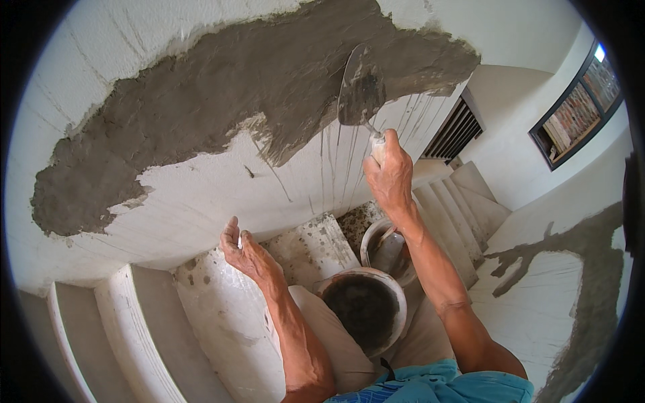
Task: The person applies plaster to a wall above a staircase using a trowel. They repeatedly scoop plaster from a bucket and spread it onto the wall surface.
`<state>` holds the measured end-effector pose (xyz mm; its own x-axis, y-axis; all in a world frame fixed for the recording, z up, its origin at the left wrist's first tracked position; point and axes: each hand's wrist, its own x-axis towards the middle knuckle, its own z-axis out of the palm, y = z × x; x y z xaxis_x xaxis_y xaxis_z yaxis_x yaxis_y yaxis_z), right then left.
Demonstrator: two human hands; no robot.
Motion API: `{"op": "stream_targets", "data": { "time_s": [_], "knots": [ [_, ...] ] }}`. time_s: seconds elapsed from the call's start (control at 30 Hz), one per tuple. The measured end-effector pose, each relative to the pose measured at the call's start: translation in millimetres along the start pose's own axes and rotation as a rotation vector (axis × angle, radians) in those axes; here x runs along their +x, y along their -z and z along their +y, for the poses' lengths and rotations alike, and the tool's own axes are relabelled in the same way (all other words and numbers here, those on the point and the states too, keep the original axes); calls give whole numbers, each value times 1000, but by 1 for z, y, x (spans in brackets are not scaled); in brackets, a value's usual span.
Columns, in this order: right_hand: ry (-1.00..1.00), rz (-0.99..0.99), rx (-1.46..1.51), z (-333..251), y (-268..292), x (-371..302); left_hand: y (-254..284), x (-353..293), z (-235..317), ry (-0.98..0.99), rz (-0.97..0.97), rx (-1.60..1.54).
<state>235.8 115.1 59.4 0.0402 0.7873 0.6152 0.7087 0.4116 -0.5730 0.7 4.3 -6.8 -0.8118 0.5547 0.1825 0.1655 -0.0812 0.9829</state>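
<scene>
My right hand (391, 173) is closed round the pale handle of a pointed trowel (356, 94). The trowel's mortar-smeared blade points up and lies over a broad patch of grey mortar (222, 87) on the white wall; I cannot tell how firmly it touches. Lower and to the left, my left hand (250, 255) is raised with loosely bent fingers apart and nothing in it. It is close to the wall's lower part, above a stained step. Between my knees stands a round tub (401, 316) of dark mortar. Beyond it is a bucket (366, 245) with an unclear object inside.
Steps (144, 322) rise along the left, and more stairs (450, 208) run off at the right. A right-hand wall carries another grey mortar patch (594, 289). Farther off are a dark slatted opening (454, 131) and a dark-framed window (576, 111). Mortar splashes spot the landing (306, 245).
</scene>
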Motion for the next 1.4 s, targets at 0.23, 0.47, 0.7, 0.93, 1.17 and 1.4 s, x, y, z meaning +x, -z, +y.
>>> {"op": "stream_targets", "data": {
  "time_s": [0.23, 0.47, 0.7, 0.93, 1.17, 1.4],
  "knots": [
    [185, -199, -4, -12, -16, -34, 1, 0, -1, -21, -13, 15],
    [77, -15, 11, -13, -1, -5, 0, 0, 1, -6, 1, 10],
    [171, -185, -64, -33, -6, -17, -1, 0, -4, -14, -13, 18],
    [132, -30, 7, -28, 4, -12, 1, -1, -1, -14, -1, 4],
    [122, -5, -56, -25, -9, 3, -4, -2, 2, -3, 6, 18],
    [185, -103, 46, -36, -4, -19, 0, -1, -1, 0, 4, 4]
  ]
}}
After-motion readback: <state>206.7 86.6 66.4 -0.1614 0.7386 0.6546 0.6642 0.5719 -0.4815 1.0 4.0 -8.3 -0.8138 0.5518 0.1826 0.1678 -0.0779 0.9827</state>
